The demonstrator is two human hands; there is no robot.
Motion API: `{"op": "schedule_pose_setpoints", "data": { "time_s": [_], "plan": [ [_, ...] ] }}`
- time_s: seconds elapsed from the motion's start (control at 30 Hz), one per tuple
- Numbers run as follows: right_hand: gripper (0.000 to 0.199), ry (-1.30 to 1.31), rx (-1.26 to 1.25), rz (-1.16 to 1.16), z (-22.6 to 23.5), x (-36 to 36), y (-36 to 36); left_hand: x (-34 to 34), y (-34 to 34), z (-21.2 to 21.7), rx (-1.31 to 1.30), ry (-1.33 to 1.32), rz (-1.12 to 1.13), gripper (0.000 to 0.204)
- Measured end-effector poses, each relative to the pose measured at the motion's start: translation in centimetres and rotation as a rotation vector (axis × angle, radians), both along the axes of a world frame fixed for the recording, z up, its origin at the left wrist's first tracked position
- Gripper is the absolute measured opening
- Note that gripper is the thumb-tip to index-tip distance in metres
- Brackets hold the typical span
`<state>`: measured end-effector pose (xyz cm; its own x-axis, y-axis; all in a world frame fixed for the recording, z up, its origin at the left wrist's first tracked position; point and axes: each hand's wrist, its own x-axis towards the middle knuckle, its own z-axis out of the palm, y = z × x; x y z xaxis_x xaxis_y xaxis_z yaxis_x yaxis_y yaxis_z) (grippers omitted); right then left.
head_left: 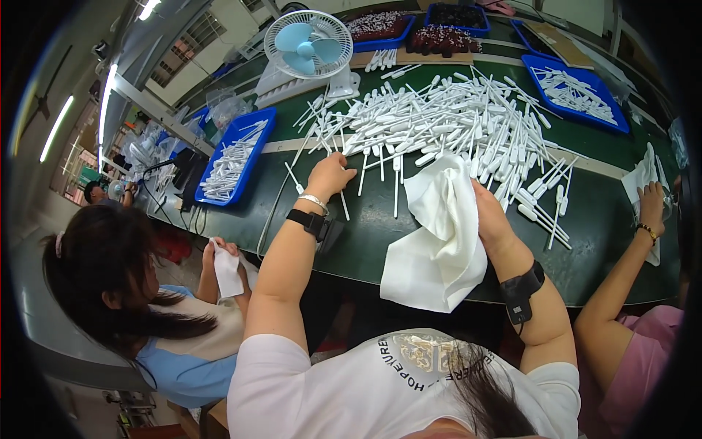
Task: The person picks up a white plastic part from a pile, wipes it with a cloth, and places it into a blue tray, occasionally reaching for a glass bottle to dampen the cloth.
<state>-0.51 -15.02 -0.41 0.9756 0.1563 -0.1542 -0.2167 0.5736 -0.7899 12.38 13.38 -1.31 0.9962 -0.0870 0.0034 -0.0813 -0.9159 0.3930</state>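
Note:
A big heap of white plastic sticks (446, 117), each with a thin shaft and a wider handle end, lies on the green table. At the heap's near left edge is my left hand (330, 178), its fingers curled together among loose sticks. Whether it grips one of them is hidden. My right hand (493, 216) is closed round a white cloth (439, 241), which hangs in folds over the table's near edge. More sticks lie to the right of the cloth, close to that hand.
Blue trays of white sticks stand left (273, 121) and far right (625, 121). A fan (307, 45) sits behind the heap, near dark red pieces (442, 40). A person at left holds a white cloth (228, 271); another person's hand (651, 205) rests on cloth at right.

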Motion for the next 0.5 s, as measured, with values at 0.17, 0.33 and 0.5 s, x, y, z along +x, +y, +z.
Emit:
{"op": "schedule_pose_setpoints", "data": {
  "time_s": [0.17, 0.33, 0.5],
  "plan": [
    [0.028, 0.014, -0.016, 0.003, -0.2, 0.2, -0.5, -0.5, 0.1, 1.0, -0.247, 0.176, 0.079, 0.027],
    [0.028, 0.015, 0.017, -0.014, -0.1, 0.3, -0.5, -5.1, 1.3, 1.8, -1.775, 0.522, 0.079, 0.022],
    [0.032, -0.021, 0.171, -0.033, 0.2, 0.1, -0.4, -11.3, -4.4, 1.6, -2.029, 0.699, -0.118, 0.022]
  ]
}}
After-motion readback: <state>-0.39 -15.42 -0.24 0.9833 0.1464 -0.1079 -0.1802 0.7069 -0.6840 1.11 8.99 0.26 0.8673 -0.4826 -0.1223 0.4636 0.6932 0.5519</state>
